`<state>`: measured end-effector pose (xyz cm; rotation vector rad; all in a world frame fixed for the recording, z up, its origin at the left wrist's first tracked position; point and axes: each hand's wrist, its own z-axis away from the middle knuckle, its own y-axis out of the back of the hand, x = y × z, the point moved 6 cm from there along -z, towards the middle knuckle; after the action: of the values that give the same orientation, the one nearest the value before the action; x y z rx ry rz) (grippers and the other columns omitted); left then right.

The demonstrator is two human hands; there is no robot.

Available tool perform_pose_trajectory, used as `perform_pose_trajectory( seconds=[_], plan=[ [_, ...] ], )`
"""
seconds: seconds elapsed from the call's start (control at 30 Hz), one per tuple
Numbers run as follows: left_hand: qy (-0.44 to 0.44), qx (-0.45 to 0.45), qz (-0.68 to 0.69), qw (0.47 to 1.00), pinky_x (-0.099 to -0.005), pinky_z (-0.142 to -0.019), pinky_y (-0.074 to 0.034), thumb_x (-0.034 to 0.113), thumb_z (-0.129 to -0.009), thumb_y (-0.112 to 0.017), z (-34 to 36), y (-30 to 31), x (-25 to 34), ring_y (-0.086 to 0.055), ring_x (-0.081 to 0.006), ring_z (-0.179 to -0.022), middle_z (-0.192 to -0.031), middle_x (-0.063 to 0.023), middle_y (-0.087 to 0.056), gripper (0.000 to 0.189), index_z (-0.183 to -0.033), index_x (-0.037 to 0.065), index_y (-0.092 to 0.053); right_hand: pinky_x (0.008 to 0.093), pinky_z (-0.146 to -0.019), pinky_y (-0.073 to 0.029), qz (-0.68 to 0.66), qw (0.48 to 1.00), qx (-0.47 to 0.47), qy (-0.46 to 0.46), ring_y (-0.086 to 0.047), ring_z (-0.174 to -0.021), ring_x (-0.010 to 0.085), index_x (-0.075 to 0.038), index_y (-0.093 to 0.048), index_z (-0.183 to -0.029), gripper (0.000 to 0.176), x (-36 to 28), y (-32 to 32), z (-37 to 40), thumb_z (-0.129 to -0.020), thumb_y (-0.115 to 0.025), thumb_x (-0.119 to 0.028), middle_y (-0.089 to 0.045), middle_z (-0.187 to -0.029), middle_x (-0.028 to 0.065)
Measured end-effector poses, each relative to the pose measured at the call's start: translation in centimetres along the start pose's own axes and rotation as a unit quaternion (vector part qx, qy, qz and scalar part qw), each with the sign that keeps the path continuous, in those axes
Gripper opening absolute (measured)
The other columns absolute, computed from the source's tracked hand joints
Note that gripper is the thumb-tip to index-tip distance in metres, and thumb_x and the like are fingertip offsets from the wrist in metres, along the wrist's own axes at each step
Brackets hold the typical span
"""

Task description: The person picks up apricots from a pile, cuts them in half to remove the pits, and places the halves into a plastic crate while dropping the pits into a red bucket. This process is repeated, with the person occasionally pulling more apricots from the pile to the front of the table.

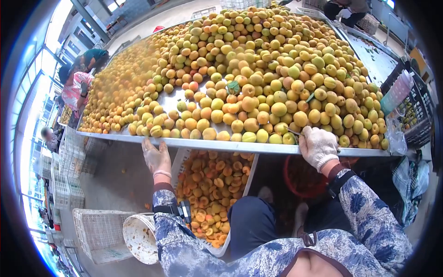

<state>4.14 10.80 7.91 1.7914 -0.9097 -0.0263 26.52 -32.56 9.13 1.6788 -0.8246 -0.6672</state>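
Note:
Apricots (279, 109), yellow to orange and some greenish, are heaped on a metal-edged table (221, 145) in front of me. My left hand (156, 158), in a thin pale glove, has its fingers stretched up against the table's front edge, just below the fruit. My right hand (319, 147) wears a white knit glove and is closed at the same edge, further right. A thin, knife-like tool (294, 132) sticks out from its fingers toward the apricots; most of it is hidden by the glove. Between my arms, below the table, a white crate (251, 173) holds halved apricots (217, 184).
A red tub (288, 177) stands under the table by my feet. At left are an empty-looking white crate (99, 231) and a white bucket (138, 235). A bottle (398, 92) and a black crate (422, 111) stand at right. Other people (76, 87) work around the table.

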Motion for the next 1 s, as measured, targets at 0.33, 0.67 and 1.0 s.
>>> perform_pose_trajectory(
  seconds=[0.33, 0.67, 1.0],
  plan=[
    [-0.177, -0.038, 0.034, 0.983, -0.0419, -0.107, -0.039, 0.024, -0.087, -0.065, -6.9, -6.7, 11.6, -0.052, -0.0352, -0.125, -0.135, -0.0212, -0.055, 0.056, -0.135, 0.0, -0.05, 0.0476, -0.058, -0.05, -0.027, 1.0, -0.006, 0.009, -0.065, -0.066, 0.0322, -0.009, -0.059, -0.08, 0.02, 0.3, 0.3, -0.6, -0.083, -0.061, -0.029, -0.063, -0.07, 0.0117],
    [-0.135, -0.131, 0.073, 0.979, -0.0382, -0.109, -0.038, 0.026, -0.09, -0.063, -11.7, -13.6, 13.4, -0.047, -0.033, -0.131, -0.142, -0.0215, -0.049, 0.059, -0.139, -0.001, -0.046, 0.0476, -0.059, -0.051, -0.04, 0.998, -0.044, 0.007, -0.065, -0.067, 0.0327, -0.009, -0.06, -0.081, 0.019, 0.5, 0.4, -1.3, -0.082, -0.061, -0.027, -0.064, -0.071, 0.0133],
    [-0.042, -0.154, 0.019, 0.987, -0.0386, -0.114, -0.033, 0.032, -0.086, -0.07, -15.6, -16.3, 11.6, -0.04, -0.0354, -0.137, -0.145, -0.0256, -0.044, 0.071, -0.142, -0.002, -0.043, 0.0482, -0.056, -0.05, -0.06, 0.997, -0.051, 0.014, -0.063, -0.061, 0.0341, -0.009, -0.059, -0.079, 0.018, 0.6, 0.6, -1.8, -0.081, -0.061, -0.026, -0.062, -0.067, 0.0137]
  ],
)
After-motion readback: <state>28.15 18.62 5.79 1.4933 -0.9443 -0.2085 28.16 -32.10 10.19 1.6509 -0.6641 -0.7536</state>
